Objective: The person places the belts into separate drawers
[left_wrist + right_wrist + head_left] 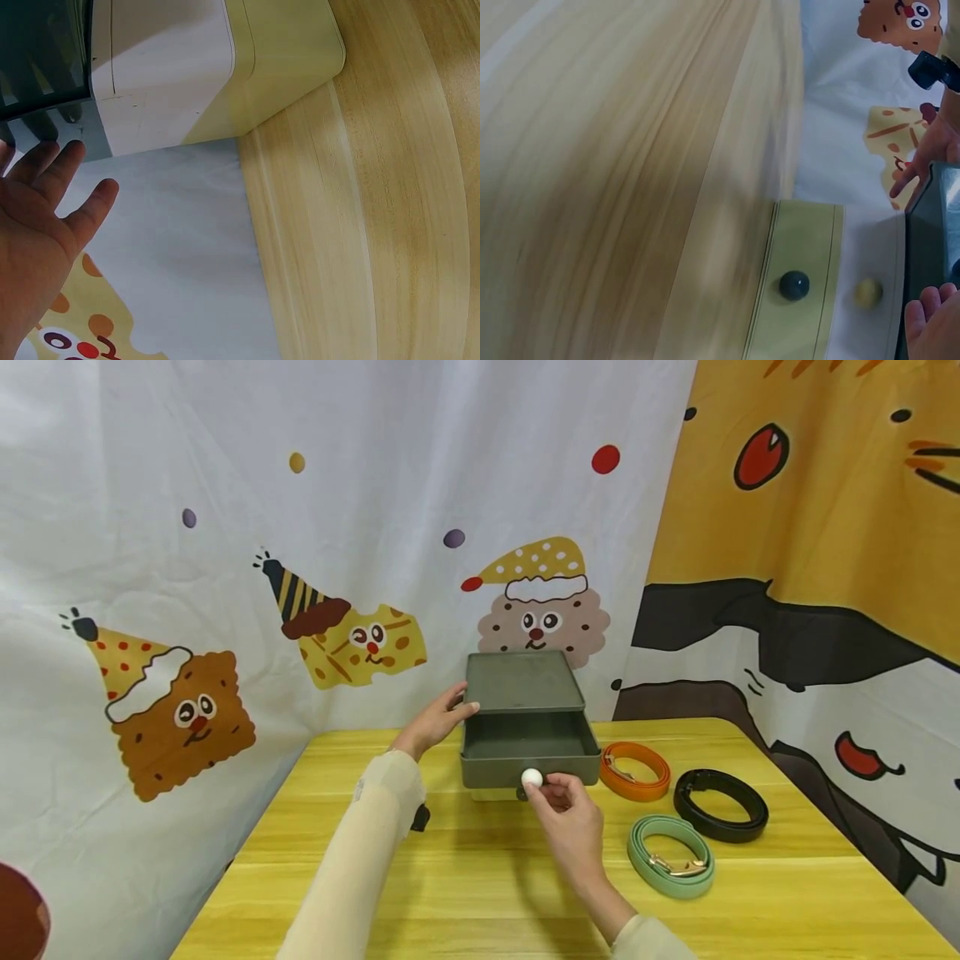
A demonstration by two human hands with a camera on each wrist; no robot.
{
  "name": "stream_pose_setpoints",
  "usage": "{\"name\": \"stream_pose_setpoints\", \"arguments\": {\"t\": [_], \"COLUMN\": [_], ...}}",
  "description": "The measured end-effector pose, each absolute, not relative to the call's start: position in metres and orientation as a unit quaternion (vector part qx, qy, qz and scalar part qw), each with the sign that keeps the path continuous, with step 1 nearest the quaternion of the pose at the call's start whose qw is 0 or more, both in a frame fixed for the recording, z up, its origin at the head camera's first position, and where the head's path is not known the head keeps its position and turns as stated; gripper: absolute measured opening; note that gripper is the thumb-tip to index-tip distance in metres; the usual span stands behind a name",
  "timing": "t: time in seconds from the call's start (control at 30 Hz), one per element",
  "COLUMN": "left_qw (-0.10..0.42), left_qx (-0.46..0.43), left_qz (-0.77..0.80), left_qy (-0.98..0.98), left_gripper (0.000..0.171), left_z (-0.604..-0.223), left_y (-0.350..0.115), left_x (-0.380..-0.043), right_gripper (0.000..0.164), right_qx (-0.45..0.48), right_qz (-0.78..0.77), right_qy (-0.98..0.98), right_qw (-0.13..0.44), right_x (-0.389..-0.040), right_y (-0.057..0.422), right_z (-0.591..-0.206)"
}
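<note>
A small drawer cabinet [525, 681] stands on the table, its dark green top drawer [528, 770] pulled out toward me. Inside, the part of the drawer that shows holds nothing. My right hand [573, 827] pinches the drawer's white round knob [532, 777] between thumb and fingers. At the cabinet's left upper side, my left hand [438, 720] rests with extended fingers, the thumb over the top's front corner. In the right wrist view, a white middle drawer [862, 247] with a yellow knob [868, 293] and a yellow-green lower drawer [802, 232] with a dark knob [794, 285] are closed.
Right of the cabinet lie three coiled belts: an orange belt [637, 789], a black belt [757, 814] and a green belt [641, 860] with a gold buckle. A printed cloth [375, 485] hangs behind the wooden table [465, 902].
</note>
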State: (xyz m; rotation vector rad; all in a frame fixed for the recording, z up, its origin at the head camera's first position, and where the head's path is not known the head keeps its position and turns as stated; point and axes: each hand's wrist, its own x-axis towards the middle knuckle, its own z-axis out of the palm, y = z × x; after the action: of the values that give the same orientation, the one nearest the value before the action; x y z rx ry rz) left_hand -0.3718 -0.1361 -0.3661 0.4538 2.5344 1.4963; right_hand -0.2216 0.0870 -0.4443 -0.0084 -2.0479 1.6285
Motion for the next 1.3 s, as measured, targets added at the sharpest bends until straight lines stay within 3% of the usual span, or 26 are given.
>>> {"name": "stream_pose_setpoints", "arguments": {"t": [0.17,0.43,0.87,1.3], "left_qw": [0.083,0.084,0.086,0.081], "left_qx": [0.148,0.145,0.143,0.146], "left_qz": [0.502,0.501,0.501,0.505], "left_qy": [0.848,0.849,0.849,0.846], "left_gripper": [0.077,0.076,0.077,0.075], "left_z": [-0.367,-0.368,-0.366,-0.366], "left_y": [-0.137,-0.137,-0.136,-0.135], "left_x": [-0.372,-0.371,-0.369,-0.370], "right_gripper": [0.040,0.026,0.032,0.054], "right_qx": [-0.004,-0.015,-0.044,-0.032], "right_qz": [0.594,0.592,0.573,0.531], "right_qy": [-0.769,-0.776,-0.799,-0.834], "right_qw": [0.237,0.216,0.178,0.144], "right_x": [-0.222,-0.222,-0.219,-0.220], "right_y": [0.098,0.118,0.158,0.218], "right_z": [-0.447,-0.455,-0.461,-0.448]}}
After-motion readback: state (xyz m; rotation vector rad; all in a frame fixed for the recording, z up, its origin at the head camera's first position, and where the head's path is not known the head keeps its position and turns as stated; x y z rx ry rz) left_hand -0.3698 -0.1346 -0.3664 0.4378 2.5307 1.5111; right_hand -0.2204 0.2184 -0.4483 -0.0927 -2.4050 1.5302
